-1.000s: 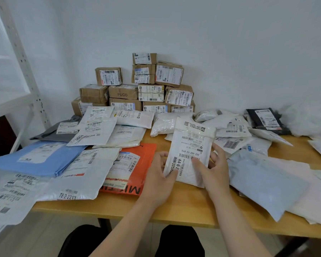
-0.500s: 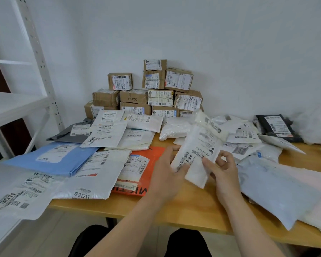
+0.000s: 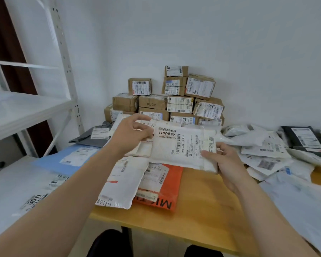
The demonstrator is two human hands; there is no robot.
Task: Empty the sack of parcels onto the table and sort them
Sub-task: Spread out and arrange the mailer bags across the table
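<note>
The white mailer labelled 44-6-2611 [image 3: 182,147] no longer stands upright at the table's [image 3: 202,219] front. It is turned flat and has been carried toward 10 o'clock, and now hovers over the orange mailer [image 3: 167,186]. The left hand [image 3: 132,134] pinches its left edge between thumb and curled fingers. The right hand [image 3: 224,160] grips the right corner, thumb on the label and fingers underneath. It seems to be heading for the sorted bags at 9 o'clock, away from the loose heap [image 3: 267,149] at 3 o'clock.
</note>
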